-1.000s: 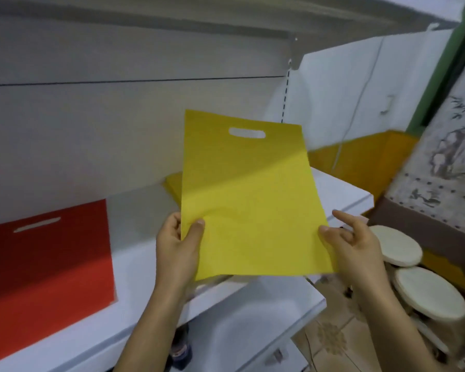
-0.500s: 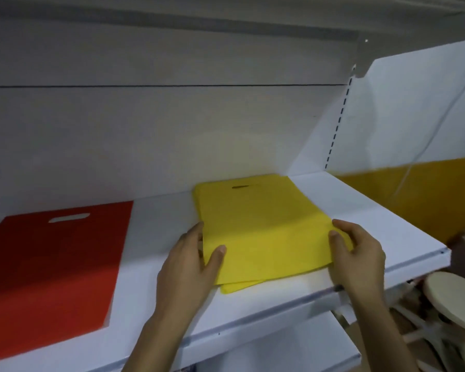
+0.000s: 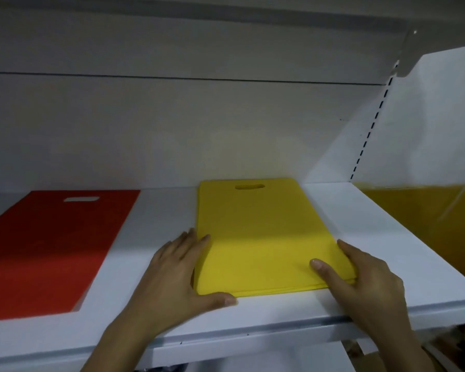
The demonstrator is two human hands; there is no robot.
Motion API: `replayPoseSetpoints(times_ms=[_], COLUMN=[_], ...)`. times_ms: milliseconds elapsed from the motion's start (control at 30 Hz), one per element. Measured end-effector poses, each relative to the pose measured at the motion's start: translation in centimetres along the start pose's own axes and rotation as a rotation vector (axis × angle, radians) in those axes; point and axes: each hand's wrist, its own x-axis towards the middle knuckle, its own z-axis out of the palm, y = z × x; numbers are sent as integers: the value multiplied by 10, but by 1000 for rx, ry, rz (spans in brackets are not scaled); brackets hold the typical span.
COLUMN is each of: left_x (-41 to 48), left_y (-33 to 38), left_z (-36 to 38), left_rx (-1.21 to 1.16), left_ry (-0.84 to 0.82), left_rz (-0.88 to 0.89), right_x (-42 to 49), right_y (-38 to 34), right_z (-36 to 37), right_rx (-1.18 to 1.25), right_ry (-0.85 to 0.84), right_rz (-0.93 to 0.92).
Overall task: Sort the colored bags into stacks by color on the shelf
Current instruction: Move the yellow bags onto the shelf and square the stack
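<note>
Fingers (image 3: pixel 196 245) straight, our left hand (image 3: pixel 172 275) and right hand (image 3: pixel 365 283) square the yellow bag (image 3: pixel 261 237), aloft a second ago, now flat on the shelf (image 3: pixel 360 224); we judge it sorted

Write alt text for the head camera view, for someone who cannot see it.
Two bare hands press against a flat stack of yellow bags on a white shelf, the left hand at its left edge, the right hand at its right edge with the thumb on top. A red bag lies flat farther left, apart from the stack.
</note>
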Motion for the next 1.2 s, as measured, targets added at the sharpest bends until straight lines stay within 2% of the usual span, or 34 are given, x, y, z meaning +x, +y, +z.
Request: replayPoseSetpoints(times_ms=[100,267,367,433,567,667,867,967,1100,1200], left_x=[1,0,-2,-1,-9,-23,-86,-125,-176,-225], left_y=[1,6,10,10,11,11,20,13,-15,-43], left_z=[1,-4,-8,-8,-8,-16,-40,-65,-108,-139], left_rx=[97,63,54,142,279,346,459,543,574,623], left_ry=[-23,-15,57,154,329,381,446,395,273,55], left_rz=[14,-8,-8,16,-13,-83,-267,-389,-653,-877], right_x=[-1,-1,0,0,4,7,-13,-29,-65,-101], right_y=[6,10,12,13,-2,-31,-99,-148,-234,-309], right_z=[3,10,7,3,-8,-11,0,4,14,26], right_rx=[-29,-52,34,104,152,199,173,128,167,39], right_ry=[26,36,51,80,121,88,-165,-275,-395,-556], right_rz=[-60,-119,-149,-187,-396,-577,-893,-1067,-1232,-1354])
